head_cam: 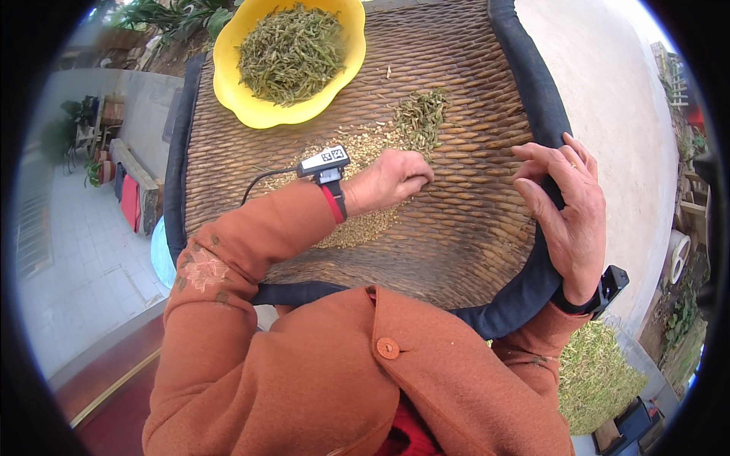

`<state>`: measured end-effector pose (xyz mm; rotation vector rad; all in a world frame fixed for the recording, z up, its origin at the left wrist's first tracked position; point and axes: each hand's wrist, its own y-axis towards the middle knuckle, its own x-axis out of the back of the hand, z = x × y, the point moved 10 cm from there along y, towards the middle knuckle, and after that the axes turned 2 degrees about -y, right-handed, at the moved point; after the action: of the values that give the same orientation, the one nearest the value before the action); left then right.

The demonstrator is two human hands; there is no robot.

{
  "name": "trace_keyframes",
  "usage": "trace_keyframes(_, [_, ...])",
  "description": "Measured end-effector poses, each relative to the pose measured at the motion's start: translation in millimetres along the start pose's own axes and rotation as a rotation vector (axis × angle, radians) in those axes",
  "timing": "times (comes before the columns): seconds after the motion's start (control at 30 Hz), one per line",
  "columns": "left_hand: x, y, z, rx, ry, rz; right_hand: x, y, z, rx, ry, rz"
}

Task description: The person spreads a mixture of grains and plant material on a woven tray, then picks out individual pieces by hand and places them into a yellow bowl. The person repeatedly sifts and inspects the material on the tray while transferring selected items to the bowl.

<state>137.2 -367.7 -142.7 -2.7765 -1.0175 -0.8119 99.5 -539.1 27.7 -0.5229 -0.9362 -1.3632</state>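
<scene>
A woven wicker tray (456, 228), its rim wrapped in dark cloth (539, 74), lies before me. My left hand (390, 176) is low over it, fingers curled down. Whether anything is pinched between its fingertips is hidden. Under and around that hand spread pale small grains (362, 228), with a small heap of dried greenish plant pieces (421, 117) just beyond. My right hand (564, 199) is at the tray's right rim, thumb and fingers apart, holding nothing visible. At the far left of the tray stands a yellow scalloped bowl (251, 114) full of similar dried pieces (291, 54).
A cable (262, 176) runs from the device on my left wrist (324, 162). Beyond the tray's right side is pale concrete floor (616, 142). A mass of greenish plant matter (593, 376) lies at lower right. To the left, a red cloth (130, 199) hangs on a low ledge (134, 165).
</scene>
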Motion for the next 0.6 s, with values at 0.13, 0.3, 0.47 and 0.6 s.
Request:
trace_keyframes(0.13, [7.6,18.7,32.1,0.259,-0.255,-0.057,0.3,-0.3,0.1,0.0,-0.006,-0.003])
trace_keyframes(0.3, [32.0,49.6,43.4,0.293,-0.297,-0.154,0.2,-0.4,-0.2,-0.004,0.001,0.001])
trace_keyframes(0.47, [49.3,54.9,48.8,0.401,-0.375,-0.178,0.0,-0.5,-0.6,-0.002,0.006,0.006])
trace_keyframes(0.6, [84.9,47.1,20.9,0.214,0.331,-0.348,0.4,-0.5,-1.1,-0.004,0.012,0.005])
